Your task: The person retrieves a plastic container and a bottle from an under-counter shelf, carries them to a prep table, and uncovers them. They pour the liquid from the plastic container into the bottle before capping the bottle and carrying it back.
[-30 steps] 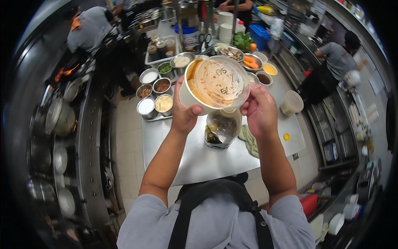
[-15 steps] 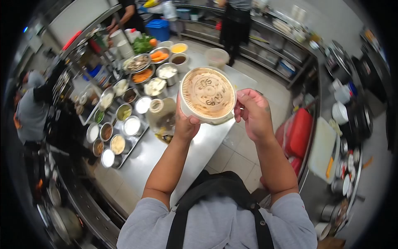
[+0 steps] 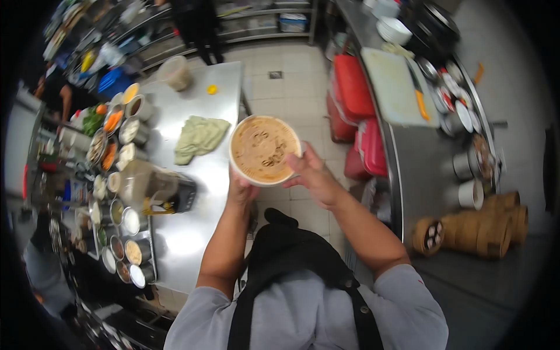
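A round white tub (image 3: 265, 150) with a clear lid marked in dark writing is held up in front of my body, over the floor beside the steel table (image 3: 198, 245). My left hand (image 3: 242, 188) grips its lower left side, most fingers hidden beneath it. On the right side, my right hand (image 3: 315, 178) clasps the rim, thumb on the lid. The lid lies flat over brownish contents. Left of the tub, a green cloth (image 3: 200, 139) and a large clear plastic bottle (image 3: 154, 186) rest on the table.
Bowls of ingredients (image 3: 133, 220) crowd the table's left side. On the right counter (image 3: 423, 175) are a cutting board (image 3: 394, 87), an orange-handled knife (image 3: 420, 96) and bamboo steamers (image 3: 481, 230). Red containers (image 3: 353, 87) stand below. Other people (image 3: 195, 26) are at the top and left.
The view has turned right, from the ingredient table toward the right counter. The lid, earlier tilted over the tub, now lies flat on it. My right hand has moved onto the rim and lid.
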{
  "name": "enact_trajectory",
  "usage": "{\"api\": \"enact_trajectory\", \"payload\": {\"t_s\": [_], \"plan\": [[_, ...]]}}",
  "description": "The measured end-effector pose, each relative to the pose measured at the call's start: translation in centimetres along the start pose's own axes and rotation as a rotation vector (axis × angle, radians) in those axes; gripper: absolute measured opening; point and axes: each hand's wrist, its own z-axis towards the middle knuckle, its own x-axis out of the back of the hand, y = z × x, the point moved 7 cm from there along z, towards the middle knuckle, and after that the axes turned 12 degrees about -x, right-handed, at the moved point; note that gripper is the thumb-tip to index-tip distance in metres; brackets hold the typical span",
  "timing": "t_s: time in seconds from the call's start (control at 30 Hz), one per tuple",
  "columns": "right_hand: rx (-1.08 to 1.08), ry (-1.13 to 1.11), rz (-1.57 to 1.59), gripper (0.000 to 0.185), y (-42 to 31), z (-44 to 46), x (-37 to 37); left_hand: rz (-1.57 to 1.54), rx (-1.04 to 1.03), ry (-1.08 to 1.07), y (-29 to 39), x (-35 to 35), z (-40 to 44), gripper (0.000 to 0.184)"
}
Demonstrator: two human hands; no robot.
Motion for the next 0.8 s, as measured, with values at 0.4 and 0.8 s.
{"api": "enact_trajectory", "payload": {"t_s": [0.4,0.8], "plan": [[-0.281,0.166,0.746,0.053,22.8,-5.7,11.0,0.413,0.370,0.000,-8.2,3.6,-14.3,0.098],[0.053,1.209,0.915,0.089,39.1,-16.2,39.2,0.541,0.553,0.079,-3.7,10.8,-19.7,0.065]]}}
